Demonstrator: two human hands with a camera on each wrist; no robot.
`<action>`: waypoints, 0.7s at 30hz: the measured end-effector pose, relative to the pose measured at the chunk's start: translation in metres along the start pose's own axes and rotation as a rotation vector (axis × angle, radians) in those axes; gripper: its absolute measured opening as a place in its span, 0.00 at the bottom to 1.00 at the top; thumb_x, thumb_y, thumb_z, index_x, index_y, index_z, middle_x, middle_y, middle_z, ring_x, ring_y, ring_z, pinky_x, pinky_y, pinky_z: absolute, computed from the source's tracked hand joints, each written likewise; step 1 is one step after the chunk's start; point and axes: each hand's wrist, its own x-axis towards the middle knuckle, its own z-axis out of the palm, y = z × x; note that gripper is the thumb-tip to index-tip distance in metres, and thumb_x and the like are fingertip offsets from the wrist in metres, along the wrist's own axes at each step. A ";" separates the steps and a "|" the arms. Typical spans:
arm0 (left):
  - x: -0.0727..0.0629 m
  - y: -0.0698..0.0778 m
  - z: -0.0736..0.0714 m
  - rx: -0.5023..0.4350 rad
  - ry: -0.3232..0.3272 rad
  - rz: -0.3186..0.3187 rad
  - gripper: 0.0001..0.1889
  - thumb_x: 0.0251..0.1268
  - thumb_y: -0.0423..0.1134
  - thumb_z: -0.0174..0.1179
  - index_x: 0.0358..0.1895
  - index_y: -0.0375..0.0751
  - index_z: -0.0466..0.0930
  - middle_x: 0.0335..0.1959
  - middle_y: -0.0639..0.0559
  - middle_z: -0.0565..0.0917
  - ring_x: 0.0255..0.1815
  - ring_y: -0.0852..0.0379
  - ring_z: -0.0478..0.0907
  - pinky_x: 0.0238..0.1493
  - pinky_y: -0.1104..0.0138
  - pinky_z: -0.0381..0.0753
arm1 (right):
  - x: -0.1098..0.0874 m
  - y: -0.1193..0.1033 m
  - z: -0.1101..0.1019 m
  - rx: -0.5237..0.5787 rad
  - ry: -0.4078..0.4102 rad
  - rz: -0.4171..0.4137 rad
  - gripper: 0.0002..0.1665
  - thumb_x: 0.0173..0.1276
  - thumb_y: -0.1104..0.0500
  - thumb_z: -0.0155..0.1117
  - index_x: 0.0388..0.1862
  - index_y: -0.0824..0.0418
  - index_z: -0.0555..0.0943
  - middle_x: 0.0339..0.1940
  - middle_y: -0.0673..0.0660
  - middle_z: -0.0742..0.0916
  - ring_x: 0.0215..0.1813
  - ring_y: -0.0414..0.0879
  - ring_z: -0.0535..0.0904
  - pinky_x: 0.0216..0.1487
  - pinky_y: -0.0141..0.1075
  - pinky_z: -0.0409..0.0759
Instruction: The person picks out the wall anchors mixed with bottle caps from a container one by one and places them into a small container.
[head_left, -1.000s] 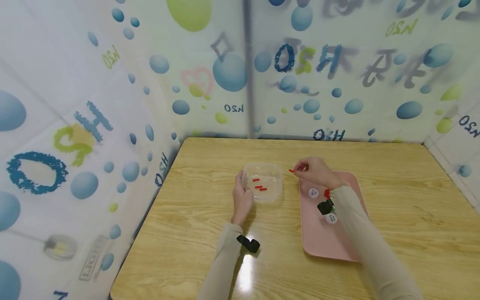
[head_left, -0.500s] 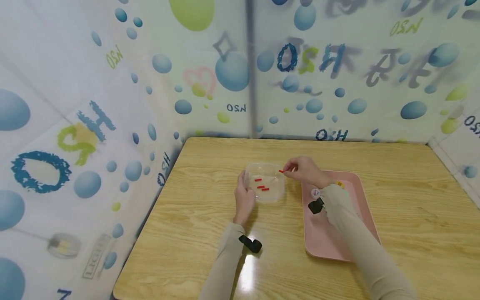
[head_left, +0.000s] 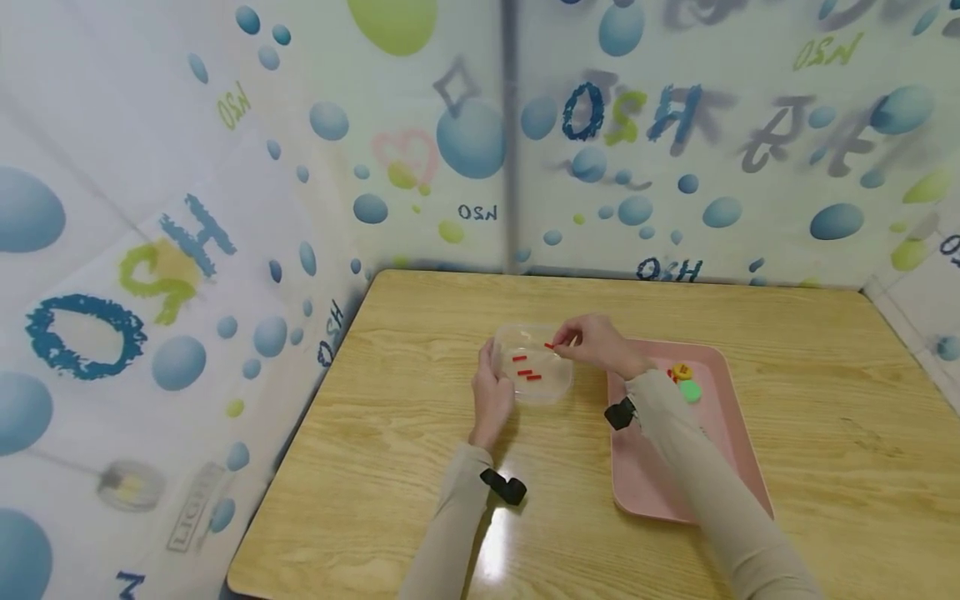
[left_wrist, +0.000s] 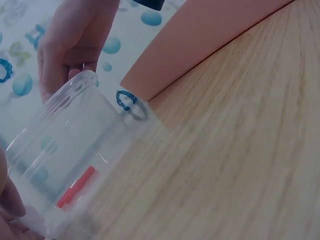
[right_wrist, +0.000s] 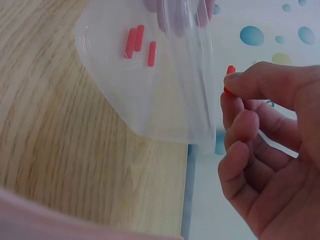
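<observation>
My left hand point(head_left: 491, 398) holds a clear plastic container point(head_left: 553, 385) by its left side, on the wooden table. Several short pieces are spread around the scene; three red sticks point(right_wrist: 131, 43) lie loose on the container's floor. Between thumb and forefinger my right hand point(head_left: 600, 343) pinches another small red stick point(right_wrist: 230, 75). That hand is at the container's far right rim, and the stick's tip points inward over it. In the left wrist view, the container's wall point(left_wrist: 85, 120) partly covers the right hand's fingers.
Right of the container lies a pink tray point(head_left: 652, 487), partly under the right forearm. A yellow button point(head_left: 681, 372) and a green disc point(head_left: 689, 391) rest in it, with something red beside them. A patterned curtain point(head_left: 420, 233) hangs behind the table point(head_left: 360, 467).
My right hand has moved left from the tray's edge to the container's rim, carrying the red stick. The yellow button and green disc have come into view. The left hand keeps its hold.
</observation>
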 end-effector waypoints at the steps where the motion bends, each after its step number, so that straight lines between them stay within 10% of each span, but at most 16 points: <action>1: 0.000 0.000 0.000 -0.003 -0.008 -0.003 0.35 0.60 0.21 0.42 0.75 0.38 0.64 0.74 0.37 0.71 0.75 0.42 0.66 0.75 0.47 0.65 | 0.001 -0.001 0.001 0.001 -0.009 0.003 0.04 0.66 0.61 0.70 0.38 0.61 0.87 0.34 0.55 0.88 0.34 0.45 0.77 0.36 0.33 0.78; 21: 0.002 -0.003 0.000 -0.010 -0.033 -0.005 0.35 0.62 0.22 0.42 0.76 0.38 0.62 0.75 0.37 0.69 0.77 0.42 0.64 0.76 0.46 0.63 | 0.012 -0.008 0.016 -0.005 -0.040 -0.056 0.05 0.66 0.60 0.71 0.38 0.60 0.88 0.32 0.52 0.90 0.30 0.42 0.78 0.33 0.33 0.77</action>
